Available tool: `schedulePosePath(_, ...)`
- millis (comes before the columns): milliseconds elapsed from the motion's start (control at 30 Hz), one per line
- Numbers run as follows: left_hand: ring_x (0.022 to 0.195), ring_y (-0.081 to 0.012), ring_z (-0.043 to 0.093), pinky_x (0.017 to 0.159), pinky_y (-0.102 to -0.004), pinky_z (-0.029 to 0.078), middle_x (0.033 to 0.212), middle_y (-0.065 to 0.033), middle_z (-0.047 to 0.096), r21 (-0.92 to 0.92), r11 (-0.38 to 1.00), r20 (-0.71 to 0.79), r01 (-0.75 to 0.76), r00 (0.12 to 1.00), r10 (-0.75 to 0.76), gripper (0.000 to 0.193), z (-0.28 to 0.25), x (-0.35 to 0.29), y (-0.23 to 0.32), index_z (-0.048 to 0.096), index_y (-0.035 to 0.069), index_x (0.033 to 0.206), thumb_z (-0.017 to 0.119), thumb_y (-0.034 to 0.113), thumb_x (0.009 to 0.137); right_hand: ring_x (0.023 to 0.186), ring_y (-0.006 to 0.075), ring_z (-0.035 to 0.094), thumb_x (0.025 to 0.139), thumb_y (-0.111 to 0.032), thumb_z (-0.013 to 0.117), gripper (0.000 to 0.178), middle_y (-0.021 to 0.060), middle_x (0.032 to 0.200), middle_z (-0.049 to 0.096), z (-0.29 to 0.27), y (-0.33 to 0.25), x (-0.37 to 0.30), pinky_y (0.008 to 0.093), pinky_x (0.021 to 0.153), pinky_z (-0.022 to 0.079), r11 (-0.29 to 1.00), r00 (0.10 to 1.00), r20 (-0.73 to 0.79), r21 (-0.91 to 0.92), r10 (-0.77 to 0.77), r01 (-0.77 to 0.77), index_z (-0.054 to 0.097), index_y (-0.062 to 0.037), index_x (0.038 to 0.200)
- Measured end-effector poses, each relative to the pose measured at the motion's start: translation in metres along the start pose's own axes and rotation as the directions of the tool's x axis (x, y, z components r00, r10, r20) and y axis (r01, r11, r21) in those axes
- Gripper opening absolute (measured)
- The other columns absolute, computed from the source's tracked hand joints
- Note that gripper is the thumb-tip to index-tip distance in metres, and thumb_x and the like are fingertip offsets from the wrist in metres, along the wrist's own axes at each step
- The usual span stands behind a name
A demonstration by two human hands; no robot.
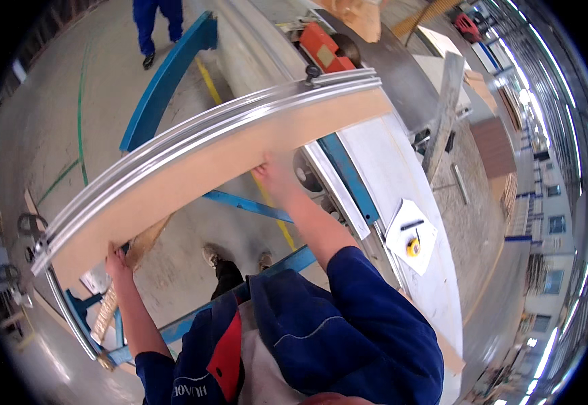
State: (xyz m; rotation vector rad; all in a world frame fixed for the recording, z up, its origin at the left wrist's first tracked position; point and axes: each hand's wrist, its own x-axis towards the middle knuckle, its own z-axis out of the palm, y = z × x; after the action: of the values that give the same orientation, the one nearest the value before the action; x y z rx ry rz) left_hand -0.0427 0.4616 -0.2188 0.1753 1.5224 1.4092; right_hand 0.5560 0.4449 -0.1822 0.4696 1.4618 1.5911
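Observation:
A long, light-brown board (166, 199) lies against a silver metal fence (193, 137) that runs across in front of me. My left hand (117, 262) grips the near edge of the board toward its left end, thumb on top and the other fingers mostly hidden. Farther right, my right hand (277, 177) is at the same edge, slightly smeared by motion, with its fingers closed on the board. The board's right end reaches over the machine's table beside an orange-red saw guard (322, 47).
Right of my arm, a white sheet of paper (402, 253) bears a pen (412, 225) and a yellow tape measure (413, 247). Blue frame bars (250, 204) cross below the board. Beyond the fence stand a curved blue beam (166, 84) and another person's blue-trousered legs (157, 20).

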Motion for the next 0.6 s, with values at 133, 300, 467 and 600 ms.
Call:
schedulePosePath(133, 0.101, -0.0193, 0.061, 0.082, -0.0262, 0.056, 0.107, -0.0105, 0.064, -0.136, 0.983, 0.142, 0.122, 0.985, -0.103, 0.036, -0.029, -0.004, 0.028, 0.055, -0.004, 0.121, 0.062, 0.018, 0.094, 0.126, 0.0235, 0.049, 0.104, -0.027, 0.038, 0.037, 0.0112, 0.131, 0.054, -0.035, 0.075, 0.008, 0.0422, 0.110, 0.037, -0.118, 0.688, 0.563, -0.806, -0.458, 0.580, 0.041, -0.0073, 0.136)
schedulePosePath(300, 0.112, -0.0193, 0.058, 0.095, -0.0285, 0.051, 0.123, -0.0116, 0.060, -0.370, 0.926, 0.357, 0.075, 0.932, 0.067, 0.033, -0.056, -0.069, 0.047, 0.054, -0.003, 0.123, 0.054, 0.018, 0.099, 0.125, 0.0227, 0.050, 0.104, -0.029, 0.040, 0.039, 0.0084, 0.134, 0.052, -0.050, 0.094, -0.035, 0.0414, 0.109, 0.037, -0.150, 0.701, 0.607, -0.785, -0.375, 0.601, 0.039, -0.0093, 0.138)
schedulePosePath(467, 0.118, -0.0190, 0.055, 0.103, -0.0311, 0.046, 0.126, -0.0119, 0.059, -0.492, 0.869, 0.487, -0.052, 0.811, 0.324, 0.031, -0.008, -0.170, 0.112, 0.054, -0.003, 0.123, 0.052, 0.016, 0.099, 0.122, 0.0210, 0.051, 0.103, -0.039, 0.040, 0.045, 0.0059, 0.133, 0.054, -0.050, 0.140, -0.086, 0.0393, 0.106, 0.039, -0.102, 0.613, 0.740, -0.657, -0.278, 0.747, 0.043, -0.0086, 0.136)
schedulePosePath(600, 0.113, -0.0183, 0.056, 0.101, -0.0316, 0.045, 0.127, -0.0100, 0.059, -0.632, 0.775, 0.609, -0.027, 0.601, 0.518, 0.030, 0.017, -0.183, 0.182, 0.056, -0.001, 0.123, 0.052, 0.018, 0.100, 0.125, 0.0204, 0.048, 0.102, -0.045, 0.038, 0.051, 0.0042, 0.135, 0.053, -0.022, 0.257, -0.131, 0.0394, 0.106, 0.038, -0.042, 0.512, 0.855, -0.516, -0.078, 0.856, 0.043, -0.0096, 0.138)
